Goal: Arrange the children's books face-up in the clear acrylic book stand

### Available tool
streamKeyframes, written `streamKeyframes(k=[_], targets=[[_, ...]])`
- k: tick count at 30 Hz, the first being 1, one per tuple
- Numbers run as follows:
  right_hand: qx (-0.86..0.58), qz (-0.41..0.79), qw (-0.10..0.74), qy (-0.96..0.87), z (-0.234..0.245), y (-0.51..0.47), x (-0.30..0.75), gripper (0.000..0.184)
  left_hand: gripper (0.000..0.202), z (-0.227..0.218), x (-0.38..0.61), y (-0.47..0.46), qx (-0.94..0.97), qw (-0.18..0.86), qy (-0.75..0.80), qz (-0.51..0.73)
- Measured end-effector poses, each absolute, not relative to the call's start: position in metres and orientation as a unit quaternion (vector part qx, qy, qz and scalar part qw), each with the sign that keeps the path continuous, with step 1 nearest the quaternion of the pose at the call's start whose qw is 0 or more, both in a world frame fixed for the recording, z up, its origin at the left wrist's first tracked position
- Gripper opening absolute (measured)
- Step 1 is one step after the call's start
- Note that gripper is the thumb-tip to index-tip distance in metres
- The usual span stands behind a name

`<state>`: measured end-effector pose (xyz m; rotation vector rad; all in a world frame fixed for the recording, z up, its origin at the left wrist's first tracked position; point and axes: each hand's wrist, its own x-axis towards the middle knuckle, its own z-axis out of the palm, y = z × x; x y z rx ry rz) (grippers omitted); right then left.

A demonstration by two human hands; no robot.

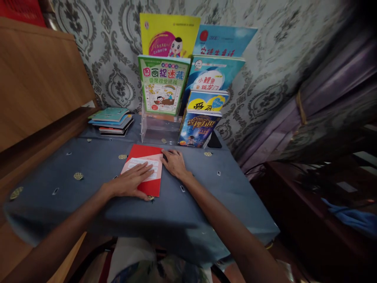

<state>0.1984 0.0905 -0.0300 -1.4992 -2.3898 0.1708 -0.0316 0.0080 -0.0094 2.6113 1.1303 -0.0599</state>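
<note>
A thin red book (154, 188) with a pale pink panel and a white text block on its cover lies flat on the cloth-covered table. My left hand (129, 181) rests palm down across its left side, fingers stretched over the text and thumb near the lower edge. At the book's upper right edge, my right hand (174, 162) touches it with thumb and forefinger, the other fingers bent and apart on the cloth. Behind the book stands a clear acrylic book rack (160, 129); a green picture book (163, 86) sits on its left side.
A dark blue book (196, 127) fronts the rack's right column, with several blue and yellow books behind. A yellow book (167, 33) rises at the back left. Stacked books (113, 122) lie at the table's far left. A black phone (215, 140) lies right of the rack.
</note>
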Motion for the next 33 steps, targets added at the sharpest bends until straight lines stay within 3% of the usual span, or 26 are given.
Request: streamKeyframes(k=[14, 24, 33], targets=[[-0.501, 0.088, 0.178, -0.842, -0.042, 0.11, 0.204, 0.04, 0.064, -0.023, -0.027, 0.018, 0.926, 0.051, 0.371, 0.043], [-0.418, 0.159, 0.279, -0.85, -0.053, 0.09, 0.213, 0.031, 0.039, -0.029, -0.021, 0.0, 0.924, -0.005, 0.345, 0.164], [-0.39, 0.276, 0.34, -0.81, -0.051, 0.041, 0.226, 0.033, 0.041, -0.023, -0.016, -0.002, 0.911, 0.013, 0.358, 0.206]])
